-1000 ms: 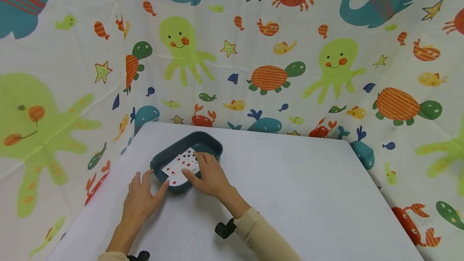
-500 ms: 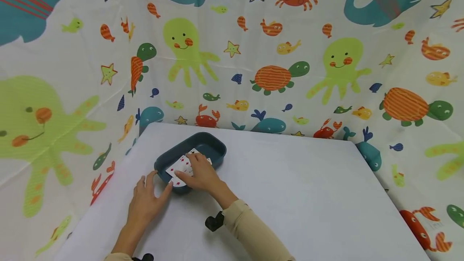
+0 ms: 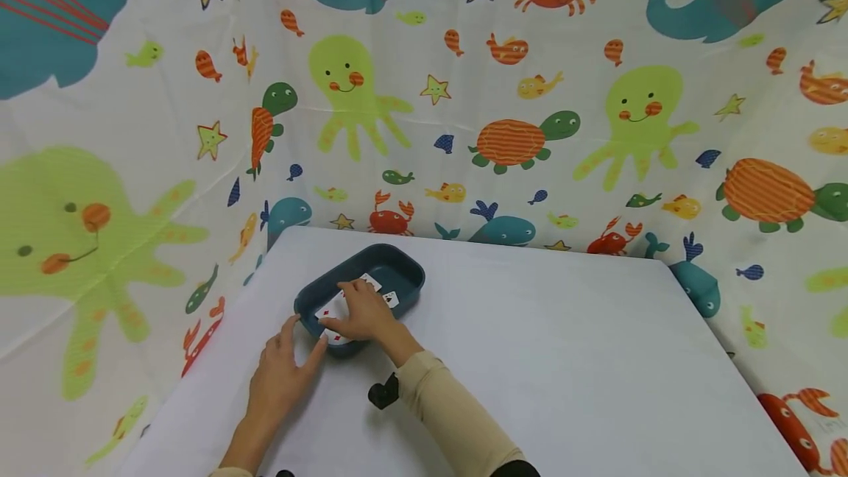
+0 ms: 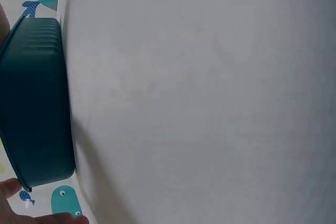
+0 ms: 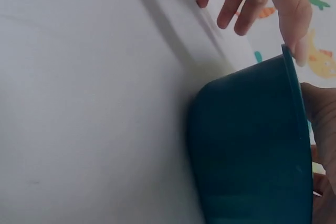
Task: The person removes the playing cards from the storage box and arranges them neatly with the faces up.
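Note:
A dark teal plastic tub (image 3: 397, 265) stands on the table, with several playing cards (image 3: 333, 308) lying face up in it. My right hand (image 3: 364, 315) reaches over the near side into the tub, thumb and fingers spread apart over the cards. Its palm side and some cards are hidden. Another card (image 3: 391, 299) shows just right of that hand. At the near left corner, my left hand (image 3: 281, 374) touches the tub with its index finger and thumb spread. The right wrist view shows a left fingertip against the tub's rim (image 5: 296, 98).
The tub sits toward the left rear of a white-covered table (image 3: 543, 344). Behind and to the left hangs a white curtain (image 3: 397, 116) printed with sea animals. Black wrist-camera mounts (image 3: 383, 393) are worn at the sleeves.
My right hand has shifted left over the cards in the tub, and a card at its right has come into sight. The left hand stays at the tub's corner. The head view has turned slightly left.

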A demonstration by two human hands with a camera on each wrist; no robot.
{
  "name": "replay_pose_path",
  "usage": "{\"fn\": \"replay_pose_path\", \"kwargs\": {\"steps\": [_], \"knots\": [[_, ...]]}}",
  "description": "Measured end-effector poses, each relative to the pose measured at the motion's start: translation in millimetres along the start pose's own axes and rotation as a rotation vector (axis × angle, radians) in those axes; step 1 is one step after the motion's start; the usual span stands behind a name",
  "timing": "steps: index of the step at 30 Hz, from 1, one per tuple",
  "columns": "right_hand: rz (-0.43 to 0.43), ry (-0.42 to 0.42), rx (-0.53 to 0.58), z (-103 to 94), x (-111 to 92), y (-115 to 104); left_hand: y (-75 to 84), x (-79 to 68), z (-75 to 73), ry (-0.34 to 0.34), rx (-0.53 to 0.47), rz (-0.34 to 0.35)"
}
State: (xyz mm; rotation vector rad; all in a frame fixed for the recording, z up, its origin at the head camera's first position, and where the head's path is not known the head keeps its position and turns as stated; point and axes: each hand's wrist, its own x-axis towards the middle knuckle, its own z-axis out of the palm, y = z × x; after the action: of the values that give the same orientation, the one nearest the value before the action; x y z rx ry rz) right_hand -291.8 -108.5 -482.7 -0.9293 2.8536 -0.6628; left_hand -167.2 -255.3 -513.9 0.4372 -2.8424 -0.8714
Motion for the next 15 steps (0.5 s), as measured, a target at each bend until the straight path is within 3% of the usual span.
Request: {"fn": "replay_pose_path", "kwargs": {"steps": [8,15], "knots": [[0.052,-0.082,0.016,3.1,16.1,1.9,1.9,-0.5,2.5,0.037,0.012,0.015],[0.093,-0.107,0.002,7.5,26.3,3.0,2.5,-1.4,0.8,0.023,0.020,-0.006]]}}
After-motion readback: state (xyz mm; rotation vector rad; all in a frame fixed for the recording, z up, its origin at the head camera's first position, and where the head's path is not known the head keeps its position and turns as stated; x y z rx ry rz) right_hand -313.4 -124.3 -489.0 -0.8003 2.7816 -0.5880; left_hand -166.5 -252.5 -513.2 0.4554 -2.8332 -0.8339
